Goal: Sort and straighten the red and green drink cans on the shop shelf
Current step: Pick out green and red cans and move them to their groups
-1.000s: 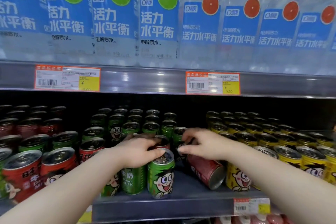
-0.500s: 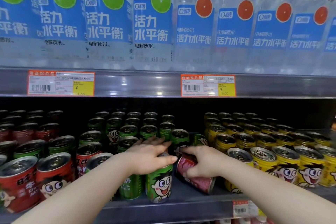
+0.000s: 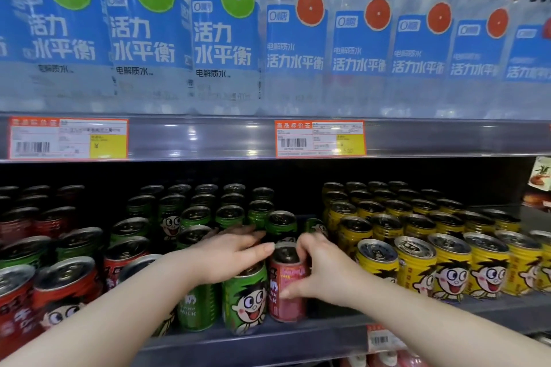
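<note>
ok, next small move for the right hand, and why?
Probably lift the red can out: the right hand grips it upright at the shelf front beside green cans, while the other red cans stand to the left.

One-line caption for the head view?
Right hand grips an upright red can beside a green can under the left hand.

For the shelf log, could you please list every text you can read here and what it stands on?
"wate", cut off: clear bottles
"活力水平衡", "电解质水": blue bottle labels
"MILK": green can
"商品标价签", "5.00": right price tag
Left price tag and barcode digits: too blurred to read.
</note>
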`<state>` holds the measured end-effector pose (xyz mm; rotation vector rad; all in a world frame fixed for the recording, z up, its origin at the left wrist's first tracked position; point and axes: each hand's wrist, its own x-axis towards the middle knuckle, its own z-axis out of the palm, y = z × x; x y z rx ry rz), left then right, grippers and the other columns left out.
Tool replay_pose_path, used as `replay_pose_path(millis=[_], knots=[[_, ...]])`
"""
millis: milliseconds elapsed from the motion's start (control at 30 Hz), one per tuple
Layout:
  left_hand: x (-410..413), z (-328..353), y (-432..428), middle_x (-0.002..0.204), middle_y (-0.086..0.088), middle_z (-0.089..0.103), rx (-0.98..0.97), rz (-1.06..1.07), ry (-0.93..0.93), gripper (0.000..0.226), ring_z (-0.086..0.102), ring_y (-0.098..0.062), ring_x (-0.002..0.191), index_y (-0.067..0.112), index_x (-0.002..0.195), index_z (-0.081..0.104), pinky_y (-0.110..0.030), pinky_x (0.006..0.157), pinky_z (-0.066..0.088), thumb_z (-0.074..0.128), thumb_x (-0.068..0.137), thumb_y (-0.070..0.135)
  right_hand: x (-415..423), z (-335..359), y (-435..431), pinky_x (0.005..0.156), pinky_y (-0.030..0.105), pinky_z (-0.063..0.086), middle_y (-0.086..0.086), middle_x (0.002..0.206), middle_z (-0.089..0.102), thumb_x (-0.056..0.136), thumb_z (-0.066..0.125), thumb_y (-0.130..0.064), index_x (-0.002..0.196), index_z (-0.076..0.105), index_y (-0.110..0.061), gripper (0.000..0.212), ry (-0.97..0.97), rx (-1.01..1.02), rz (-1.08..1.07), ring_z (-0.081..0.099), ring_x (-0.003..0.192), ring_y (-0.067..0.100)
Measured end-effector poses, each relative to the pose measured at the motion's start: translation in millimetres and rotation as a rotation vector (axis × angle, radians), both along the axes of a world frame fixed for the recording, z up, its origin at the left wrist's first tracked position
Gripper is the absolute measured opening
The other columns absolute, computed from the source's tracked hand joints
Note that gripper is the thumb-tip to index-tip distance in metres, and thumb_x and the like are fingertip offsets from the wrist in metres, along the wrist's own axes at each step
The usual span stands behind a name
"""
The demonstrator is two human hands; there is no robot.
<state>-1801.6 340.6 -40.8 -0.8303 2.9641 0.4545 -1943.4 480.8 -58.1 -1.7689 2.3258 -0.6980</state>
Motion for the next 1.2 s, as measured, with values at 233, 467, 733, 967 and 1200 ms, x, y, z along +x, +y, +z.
replay_pose_path(millis=[233, 467, 733, 967, 1200], knots=[[-16.3, 0.7, 11.8, 0.158, 0.010, -0.002, -0.141, -0.036, -0.048, 0.069, -0.009, -0.012, 0.145, 0.038, 0.147, 0.011, -0.044, 0.117, -0.003, 0.023, 0.087, 0.069, -41.6, 42.0, -18.1, 0.091, 0.029, 0.045, -0.003, 0.104, 0.060, 0.088, 0.054, -0.047, 0.091, 0.057, -0.031, 0.016, 0.105, 0.007, 0.071, 0.055, 0.099, 0.015], [-14.9, 1.0, 15.2, 0.158, 0.012, -0.002, -0.129, -0.024, -0.085, 0.069, -0.009, -0.012, 0.145, 0.038, 0.147, 0.012, -0.040, 0.116, -0.003, 0.025, 0.087, 0.069, -83.7, 49.8, -42.5, 0.092, 0.023, 0.040, 0.003, 0.128, 0.056, 0.090, 0.056, -0.038, 0.122, 0.056, -0.020, 0.037, 0.314, 0.228, -0.080, 0.053, 0.116, 0.020], [-16.1, 0.8, 15.3, 0.158, 0.012, -0.001, -0.147, -0.016, -0.095, 0.068, -0.007, -0.012, 0.145, 0.037, 0.147, 0.014, -0.039, 0.117, -0.002, 0.025, 0.088, 0.068, -90.1, 31.8, -61.4, 0.112, 0.039, 0.022, 0.003, 0.157, 0.021, 0.084, 0.050, -0.061, 0.150, 0.009, -0.024, 0.086, 0.389, 0.502, -0.097, 0.025, 0.142, 0.025], [-17.1, -0.5, 14.4, 0.158, 0.011, 0.000, -0.159, -0.019, -0.095, 0.067, -0.007, -0.013, 0.145, 0.037, 0.147, 0.015, -0.040, 0.116, -0.002, 0.026, 0.088, 0.068, -81.5, 31.9, -61.5, 0.113, 0.034, 0.025, 0.005, 0.153, 0.030, 0.083, 0.054, -0.060, 0.146, 0.028, -0.026, 0.076, 0.312, 0.560, -0.046, 0.022, 0.142, 0.025], [-16.5, -1.4, 13.4, 0.158, 0.011, 0.001, -0.153, -0.022, -0.083, 0.067, -0.007, -0.013, 0.145, 0.039, 0.146, 0.015, -0.041, 0.116, -0.003, 0.026, 0.088, 0.068, -74.6, 22.9, -68.0, 0.113, 0.034, 0.029, 0.004, 0.155, 0.024, 0.068, 0.074, -0.052, 0.149, 0.014, -0.019, 0.105, 0.290, 0.605, -0.064, 0.028, 0.140, 0.024]])
